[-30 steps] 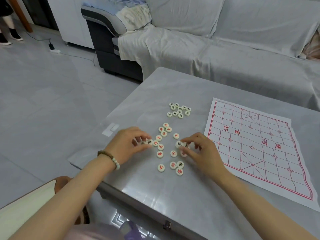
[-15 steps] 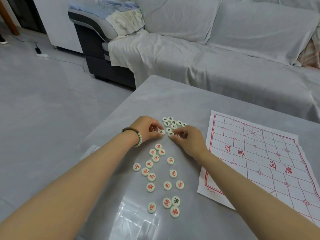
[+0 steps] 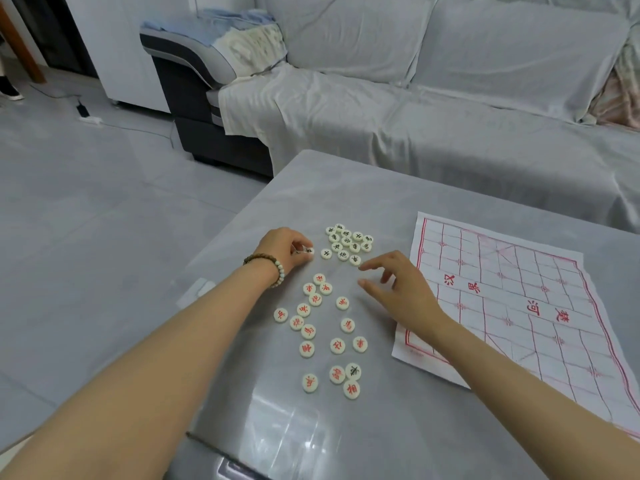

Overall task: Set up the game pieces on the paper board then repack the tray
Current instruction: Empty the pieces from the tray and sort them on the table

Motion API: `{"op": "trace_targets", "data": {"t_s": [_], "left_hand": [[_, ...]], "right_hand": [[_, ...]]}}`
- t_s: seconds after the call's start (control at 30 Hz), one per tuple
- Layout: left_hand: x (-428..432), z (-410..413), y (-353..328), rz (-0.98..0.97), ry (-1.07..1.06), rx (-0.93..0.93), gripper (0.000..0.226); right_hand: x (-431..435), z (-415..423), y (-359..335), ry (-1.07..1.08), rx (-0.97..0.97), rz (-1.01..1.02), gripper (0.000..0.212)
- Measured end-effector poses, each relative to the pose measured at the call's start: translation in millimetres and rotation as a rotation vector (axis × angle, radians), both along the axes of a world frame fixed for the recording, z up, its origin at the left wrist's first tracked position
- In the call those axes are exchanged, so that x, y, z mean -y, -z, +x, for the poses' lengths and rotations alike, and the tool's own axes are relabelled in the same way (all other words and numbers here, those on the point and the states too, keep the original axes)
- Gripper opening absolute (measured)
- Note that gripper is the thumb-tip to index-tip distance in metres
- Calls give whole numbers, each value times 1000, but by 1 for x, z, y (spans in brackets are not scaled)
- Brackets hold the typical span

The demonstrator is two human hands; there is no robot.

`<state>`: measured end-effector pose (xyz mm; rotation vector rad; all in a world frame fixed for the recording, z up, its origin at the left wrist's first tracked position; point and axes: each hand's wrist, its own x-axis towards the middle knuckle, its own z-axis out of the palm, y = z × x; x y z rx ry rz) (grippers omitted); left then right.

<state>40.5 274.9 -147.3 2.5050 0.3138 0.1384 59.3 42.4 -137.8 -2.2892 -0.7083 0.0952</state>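
A black-marked piece [image 3: 307, 251] is being pinched between the thumb and curled fingertips of the left hand [image 3: 284, 249], low over the table [image 3: 346, 188] and just left of the black-marked cluster [image 3: 348, 242]. The right hand [image 3: 401, 292] is being held empty, its fingers spread and slightly bent. Its forefinger tip is lying just beside the cluster's nearest disc; contact cannot be told. Bare table is showing between the two hands and left of the paper board [image 3: 519, 306], whose near-left edge is being crossed by the right forearm. The red-marked pieces [image 3: 322, 323] are lying loosely scattered between the forearms, most with gaps around them. One black-marked disc [image 3: 353, 371] is sitting among the nearest ones, touching its neighbours. All pieces are lying on the table, off the board: small flat cream discs, one character on each top face, mostly too small to read. Board: thin white sheet, creased, red grid, with red characters 汉界 and 楚河 being read across its middle band. Table: grey, glossy, left corner rounded. A beaded bracelet [image 3: 266, 268] is being worn on the left wrist. The sofa [image 3: 415, 116] behind is being covered by wrinkled grey cloth.
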Motion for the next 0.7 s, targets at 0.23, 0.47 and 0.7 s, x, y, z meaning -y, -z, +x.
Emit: {"op": "trace_targets", "data": {"t_s": [0.23,0.47,0.7], "left_hand": [[17,-35,-9,-16,-45,40,35],[45,-111,-7,14,164,2,56],[50,-135,7,-10,36,50,66]], "right_hand": [[30,-52,-12,-186,-108,-118,14],[37,-79,-8,-370,-41,-335,23],[36,-78,-14,-463,65,-444,27]]}}
